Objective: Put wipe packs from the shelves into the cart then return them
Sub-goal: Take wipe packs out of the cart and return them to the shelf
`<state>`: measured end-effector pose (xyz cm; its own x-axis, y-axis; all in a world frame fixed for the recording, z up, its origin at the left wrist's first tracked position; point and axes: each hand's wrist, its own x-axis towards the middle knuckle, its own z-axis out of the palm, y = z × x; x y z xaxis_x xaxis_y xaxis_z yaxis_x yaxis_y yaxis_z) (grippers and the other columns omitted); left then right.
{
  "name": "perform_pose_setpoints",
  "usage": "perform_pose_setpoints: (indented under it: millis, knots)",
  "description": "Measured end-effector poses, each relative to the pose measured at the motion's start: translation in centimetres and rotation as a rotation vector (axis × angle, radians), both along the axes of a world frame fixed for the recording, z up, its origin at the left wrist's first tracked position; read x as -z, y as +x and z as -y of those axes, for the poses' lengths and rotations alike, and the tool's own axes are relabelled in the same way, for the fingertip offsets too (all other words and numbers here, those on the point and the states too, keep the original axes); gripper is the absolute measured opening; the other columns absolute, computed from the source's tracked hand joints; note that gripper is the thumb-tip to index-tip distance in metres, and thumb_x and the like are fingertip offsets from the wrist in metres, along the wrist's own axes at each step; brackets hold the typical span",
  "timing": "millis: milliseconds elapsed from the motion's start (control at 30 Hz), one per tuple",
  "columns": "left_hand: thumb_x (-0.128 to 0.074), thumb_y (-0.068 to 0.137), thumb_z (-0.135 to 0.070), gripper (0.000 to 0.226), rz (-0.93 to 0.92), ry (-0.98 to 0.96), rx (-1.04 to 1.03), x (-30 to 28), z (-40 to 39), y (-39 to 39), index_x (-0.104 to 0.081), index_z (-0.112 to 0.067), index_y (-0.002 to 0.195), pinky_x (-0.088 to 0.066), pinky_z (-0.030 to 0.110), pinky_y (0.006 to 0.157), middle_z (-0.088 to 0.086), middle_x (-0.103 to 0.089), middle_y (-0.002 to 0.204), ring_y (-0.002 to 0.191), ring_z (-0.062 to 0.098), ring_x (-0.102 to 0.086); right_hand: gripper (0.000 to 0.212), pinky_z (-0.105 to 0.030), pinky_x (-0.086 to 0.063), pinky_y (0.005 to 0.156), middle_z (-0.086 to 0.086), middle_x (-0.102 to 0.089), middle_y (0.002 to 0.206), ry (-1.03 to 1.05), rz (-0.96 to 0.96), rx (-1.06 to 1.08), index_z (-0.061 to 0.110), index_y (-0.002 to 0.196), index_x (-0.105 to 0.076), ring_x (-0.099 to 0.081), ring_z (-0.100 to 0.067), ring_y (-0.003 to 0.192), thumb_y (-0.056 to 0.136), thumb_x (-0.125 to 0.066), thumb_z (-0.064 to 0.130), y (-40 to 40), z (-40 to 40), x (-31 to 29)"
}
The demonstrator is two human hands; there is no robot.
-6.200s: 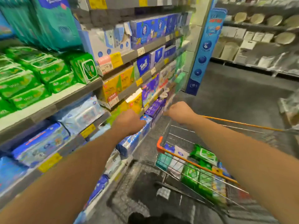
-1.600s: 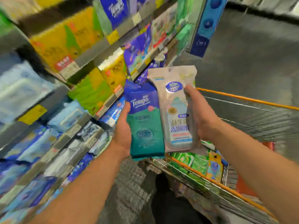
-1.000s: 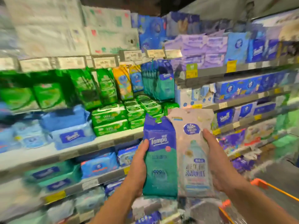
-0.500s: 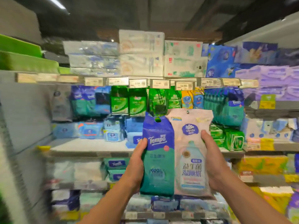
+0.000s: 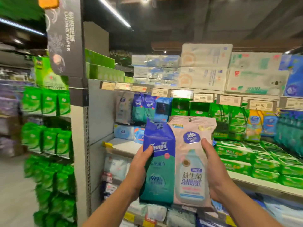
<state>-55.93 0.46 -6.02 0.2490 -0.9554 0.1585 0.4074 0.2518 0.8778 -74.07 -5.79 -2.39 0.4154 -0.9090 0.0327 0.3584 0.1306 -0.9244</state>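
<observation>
Blue-and-teal plastic, glossy and soft, fills the left hand: the flat blue-and-teal Tempo wipe pack stands upright, its long axis running straight up from the palm, thumb pinching its front face and fingers hidden behind. The right hand grips the pale pink Vinda wipe pack with a bottle picture the same way, thumb on the front near the round blue logo. Both packs touch along their inner edges, the pink one slightly overlapping and reaching a little higher.

Only the head view is given. Above and beyond the left grip, a row of hanging blue-and-teal packs of the same print sits under the strip of price tags; that is the relation the coming move appears to turn on. A hanging pale pack farther to the left of them looks like the pink one's kind (too blurred to be sure). The left hand is the nearer to both spots.

Open room lies up and forward over the bare grey shelf board. Stacked green flat packs crowd the space beyond the right grip, and the grey upright side panel closes off the far left. The cart is out of view.
</observation>
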Motion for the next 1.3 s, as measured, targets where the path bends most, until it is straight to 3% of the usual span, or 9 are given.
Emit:
perform_pose_setpoints:
  millis: [167,300,500,567,667,867,1000,1133,1300]
  knots:
    - [-0.071,0.079,-0.04,0.054,0.071,-0.032,-0.101,0.8,-0.1,3.0,-0.059,-0.014,0.124,-0.054,0.056,0.088,0.021,-0.071,0.115,0.103,0.043,-0.069,0.053,-0.051,-0.059,0.078,-0.015,-0.074,0.113,-0.078,-0.042,-0.082,0.021,0.123,-0.067,-0.072,-0.035,0.099,0.08,-0.067,0.053,3.3,1.0,0.4]
    - [-0.072,0.077,-0.038,0.042,0.106,-0.027,-0.162,0.8,0.8,5.5,-0.065,-0.018,0.114,-0.054,0.054,0.088,0.019,-0.073,0.113,0.1,0.04,-0.07,0.092,-0.045,-0.059,0.075,-0.018,-0.076,0.104,-0.203,-0.14,-0.101,0.011,0.115,-0.068,-0.074,-0.037,0.091,0.037,-0.097,0.048,5.5,1.9,0.9]
    - [-0.075,0.075,-0.031,0.051,0.207,-0.043,-0.19,0.4,4.1,10.3,-0.057,-0.019,0.121,-0.058,0.043,0.079,0.012,-0.075,0.11,0.095,0.033,-0.073,0.047,-0.049,-0.059,0.075,-0.022,-0.075,0.101,-0.118,-0.078,-0.094,0.006,0.115,-0.067,-0.073,-0.042,0.089,0.07,-0.076,0.016,10.0,6.1,2.2]
    - [-0.071,0.073,-0.026,0.047,0.267,0.001,-0.205,0.1,5.9,12.2,-0.056,-0.017,0.116,-0.057,0.039,0.073,0.009,-0.076,0.102,0.087,0.027,-0.074,0.049,-0.054,-0.058,0.08,-0.024,-0.074,0.102,-0.101,-0.065,-0.089,0.006,0.113,-0.068,-0.072,-0.044,0.09,0.068,-0.081,0.017,11.9,7.8,2.5]
    - [-0.066,0.068,-0.022,0.043,0.34,0.033,-0.218,-0.9,9.4,15.3,-0.058,-0.018,0.11,-0.055,0.035,0.068,0.006,-0.076,0.094,0.08,0.021,-0.073,0.072,-0.055,-0.057,0.081,-0.024,-0.074,0.101,-0.1,-0.058,-0.066,0.009,0.103,-0.073,-0.073,-0.043,0.088,0.04,-0.097,0.031,15.0,10.5,2.7]
    - [-0.075,0.085,-0.028,0.036,0.427,-0.054,-0.193,-3.4,17.5,20.5,-0.058,-0.018,0.115,-0.057,0.027,0.068,0.001,-0.078,0.1,0.087,0.017,-0.075,0.05,-0.058,-0.056,0.085,-0.022,-0.075,0.099,-0.084,0.02,0.046,0.009,0.106,-0.072,-0.074,-0.041,0.086,0.059,-0.088,0.015,20.2,16.8,2.4]
    - [-0.074,0.089,-0.018,0.028,0.442,-0.065,-0.14,-3.7,21.8,23.6,-0.059,-0.014,0.112,-0.06,0.037,0.08,0.006,-0.076,0.106,0.093,0.022,-0.073,0.068,-0.054,-0.058,0.078,-0.018,-0.077,0.096,-0.107,0.011,0.13,0.016,0.095,-0.077,-0.075,-0.037,0.083,0.033,-0.098,0.035,22.5,19.5,2.2]
    - [-0.067,0.092,-0.01,0.02,0.403,-0.056,-0.061,-4.0,24.3,25.1,-0.058,-0.017,0.109,-0.059,0.036,0.076,0.007,-0.076,0.104,0.088,0.019,-0.072,0.04,-0.039,-0.062,0.061,-0.014,-0.078,0.092,-0.155,-0.007,0.195,0.012,0.098,-0.073,-0.076,-0.03,0.077,0.059,-0.079,0.015,23.8,20.6,1.5]
    - [-0.063,0.097,-0.022,0.008,0.349,-0.085,-0.063,-5.0,26.2,25.8,-0.06,-0.021,0.104,-0.06,0.042,0.078,0.008,-0.077,0.103,0.09,0.027,-0.074,0.039,-0.044,-0.062,0.073,-0.01,-0.078,0.093,-0.223,-0.059,0.265,0.016,0.1,-0.072,-0.076,-0.03,0.082,0.061,-0.077,0.018,24.9,20.8,0.3]
